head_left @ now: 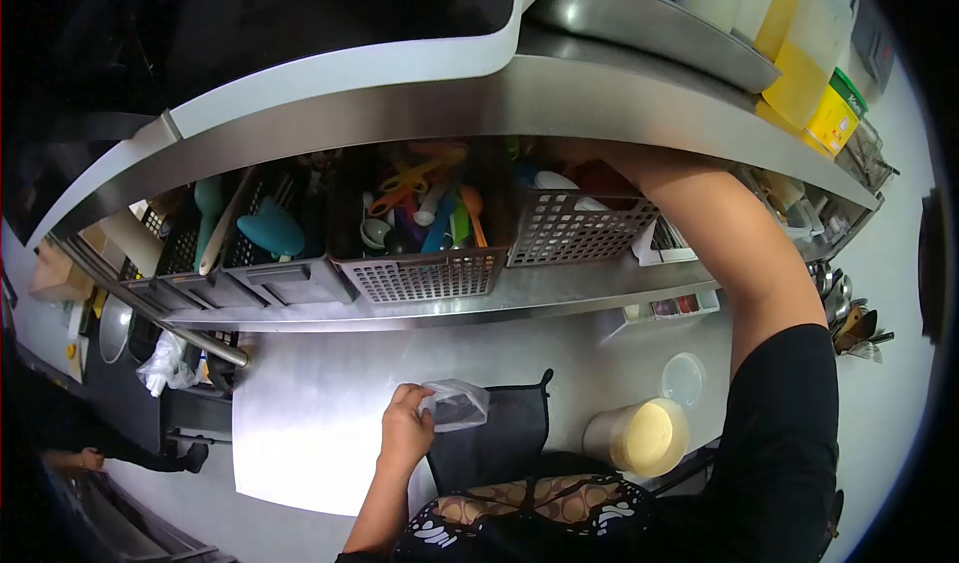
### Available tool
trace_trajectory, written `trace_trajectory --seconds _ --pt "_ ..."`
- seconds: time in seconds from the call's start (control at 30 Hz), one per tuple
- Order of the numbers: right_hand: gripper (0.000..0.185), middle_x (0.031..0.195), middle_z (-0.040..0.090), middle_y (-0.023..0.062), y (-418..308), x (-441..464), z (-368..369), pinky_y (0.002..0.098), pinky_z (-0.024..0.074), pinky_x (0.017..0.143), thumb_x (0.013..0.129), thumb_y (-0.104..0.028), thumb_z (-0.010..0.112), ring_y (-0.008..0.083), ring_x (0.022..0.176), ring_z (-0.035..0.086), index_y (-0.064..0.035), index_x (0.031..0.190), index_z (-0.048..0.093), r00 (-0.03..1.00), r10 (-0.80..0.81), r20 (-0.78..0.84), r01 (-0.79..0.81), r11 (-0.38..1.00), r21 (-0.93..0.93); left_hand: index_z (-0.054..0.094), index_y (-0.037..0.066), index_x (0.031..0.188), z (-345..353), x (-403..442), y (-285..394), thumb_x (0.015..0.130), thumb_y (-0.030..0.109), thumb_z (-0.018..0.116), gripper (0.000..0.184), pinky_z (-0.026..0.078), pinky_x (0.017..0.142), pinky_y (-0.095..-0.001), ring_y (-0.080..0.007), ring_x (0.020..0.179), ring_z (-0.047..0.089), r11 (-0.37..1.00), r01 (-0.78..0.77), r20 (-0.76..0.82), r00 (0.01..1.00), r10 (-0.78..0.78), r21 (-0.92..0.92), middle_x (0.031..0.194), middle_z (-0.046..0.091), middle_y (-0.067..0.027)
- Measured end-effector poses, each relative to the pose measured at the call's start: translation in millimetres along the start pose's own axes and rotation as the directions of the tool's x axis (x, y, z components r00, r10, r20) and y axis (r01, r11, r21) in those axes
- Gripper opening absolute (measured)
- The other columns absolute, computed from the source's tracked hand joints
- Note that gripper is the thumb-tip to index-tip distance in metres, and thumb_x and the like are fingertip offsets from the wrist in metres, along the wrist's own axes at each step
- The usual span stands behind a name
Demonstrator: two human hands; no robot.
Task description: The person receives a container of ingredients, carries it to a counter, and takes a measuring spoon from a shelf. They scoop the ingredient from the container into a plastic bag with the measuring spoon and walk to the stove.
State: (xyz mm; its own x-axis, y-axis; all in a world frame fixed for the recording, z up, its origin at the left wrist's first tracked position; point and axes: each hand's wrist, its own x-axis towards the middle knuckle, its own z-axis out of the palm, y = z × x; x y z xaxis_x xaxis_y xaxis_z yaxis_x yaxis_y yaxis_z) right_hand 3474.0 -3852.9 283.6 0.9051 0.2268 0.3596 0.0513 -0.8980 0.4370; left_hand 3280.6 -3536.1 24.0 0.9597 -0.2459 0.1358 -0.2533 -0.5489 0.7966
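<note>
My left hand point(408, 428) pinches the edge of a clear plastic bag point(457, 406) low in front of me, over a dark cloth point(494, 438). My right arm stretches up and forward under the steel upper shelf. Its hand point(602, 171) is in deep shadow at the top of a perforated basket point(574, 231), and its fingers cannot be made out. White rounded items point(555, 181) lie in that basket. To its left, another basket point(425, 277) is filled with colourful utensils, including orange and blue ones.
An open tub of pale yellow contents point(649, 438) stands at right near a round translucent lid point(683, 379). Grey bins point(290, 285) with teal-headed tools line the shelf's left. Bottles of yellow liquid point(799, 83) stand on the upper shelf. Another person's hand point(90, 459) shows at far left.
</note>
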Motion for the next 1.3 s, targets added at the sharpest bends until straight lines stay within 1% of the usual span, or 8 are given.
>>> trace_trajectory --seconds 0.3,0.4,0.5,0.73,0.87,1.07,1.2,1.3 --pt "0.028 0.093 0.064 0.0136 60.0 -51.8 -23.8 0.0386 0.0484 0.076 0.079 -0.024 0.064 0.0284 0.085 0.062 -0.0043 0.099 0.062 0.943 0.035 -0.330 -0.029 0.999 0.024 0.061 0.002 0.093 -1.1 -7.8 -1.6 0.064 -0.010 0.057 0.032 0.048 0.069 -0.0347 -0.0306 0.078 0.059 0.995 -0.094 -0.005 0.996 0.094 0.020 0.097 0.058 -0.0150" --pt "0.028 0.093 0.065 0.0135 60.6 -76.5 -20.4 0.0384 0.0486 0.076 0.079 -0.024 0.064 0.0282 0.084 0.062 -0.0042 0.099 0.062 0.959 0.152 -0.239 -0.059 0.932 0.358 0.061 0.002 0.093 3.0 -11.7 0.6 0.063 -0.011 0.056 0.033 0.046 0.063 -0.0321 -0.0265 0.069 0.057 0.984 -0.177 -0.024 0.984 0.177 0.011 0.096 0.058 -0.0146" --pt "0.026 0.090 0.065 0.0132 64.8 -91.9 -29.3 0.0320 0.0522 0.067 0.081 -0.014 0.064 0.0223 0.076 0.065 0.0023 0.101 0.060 0.905 0.360 0.228 -0.320 0.222 0.921 0.061 0.002 0.093 4.2 -16.6 10.3 0.064 -0.010 0.056 0.032 0.048 0.070 -0.0339 -0.0302 0.079 0.059 0.981 -0.194 -0.001 0.981 0.194 0.025 0.097 0.058 -0.0153" --pt "0.027 0.089 0.064 0.0144 60.9 -198.1 -53.7 0.0252 0.0538 0.062 0.086 -0.005 0.058 0.0181 0.071 0.065 0.0060 0.111 0.055 0.833 0.482 0.273 -0.148 -0.282 0.948 0.062 0.001 0.091 25.4 -30.4 27.1 0.065 -0.009 0.055 0.029 0.048 0.074 -0.0374 -0.0356 0.083 0.058 0.967 -0.254 0.084 0.964 0.252 0.012 0.095 0.058 -0.0175" --pt "0.016 0.083 0.066 0.0115 55.4 -274.3 -48.6 0.0228 0.0525 0.058 0.086 -0.009 0.059 0.0154 0.069 0.065 0.0015 0.099 0.059 0.778 0.508 0.369 -0.117 -0.461 0.880 0.062 0.001 0.087 45.3 -39.6 36.6 0.065 -0.008 0.053 0.025 0.048 0.070 -0.0386 -0.0372 0.078 0.058 0.962 -0.258 0.131 0.960 0.246 0.085 0.089 0.057 -0.0191" --pt "0.023 0.078 0.065 0.0098 27.6 -432.4 -58.7 0.0224 0.0518 0.056 0.087 -0.014 0.059 0.0141 0.062 0.064 0.0042 0.102 0.059 0.609 0.585 0.536 -0.398 -0.360 0.844 0.063 -0.002 0.082 70.9 -57.5 60.6 0.074 0.000 0.056 0.011 0.047 0.069 -0.0380 -0.0348 0.076 0.059 0.965 -0.240 0.223 0.951 0.212 0.104 0.083 0.058 -0.0188" --pt "0.024 0.078 0.065 0.0085 -4.7 -506.0 -57.5 0.0235 0.0518 0.057 0.088 -0.011 0.058 0.0141 0.063 0.064 0.0048 0.105 0.061 0.462 0.687 0.561 -0.590 -0.234 0.772 0.066 0.000 0.081 95.3 -60.5 90.2 0.078 0.012 0.063 0.013 0.047 0.066 -0.0361 -0.0325 0.073 0.060 0.977 -0.214 0.458 0.869 0.189 0.004 0.080 0.059 -0.0165" --pt "0.019 0.081 0.065 0.0124 -43.4 -529.6 -33.6 0.0255 0.0520 0.056 0.082 -0.005 0.059 0.0173 0.064 0.065 0.0020 0.100 0.063 0.727 0.674 0.130 -0.522 0.420 0.743 0.067 0.001 0.080 122.1 -66.6 123.3 0.077 0.022 0.068 0.021 0.047 0.066 -0.0360 -0.0314 0.072 0.060 0.967 -0.251 0.551 0.802 0.230 -0.038 0.080 0.060 -0.0152"
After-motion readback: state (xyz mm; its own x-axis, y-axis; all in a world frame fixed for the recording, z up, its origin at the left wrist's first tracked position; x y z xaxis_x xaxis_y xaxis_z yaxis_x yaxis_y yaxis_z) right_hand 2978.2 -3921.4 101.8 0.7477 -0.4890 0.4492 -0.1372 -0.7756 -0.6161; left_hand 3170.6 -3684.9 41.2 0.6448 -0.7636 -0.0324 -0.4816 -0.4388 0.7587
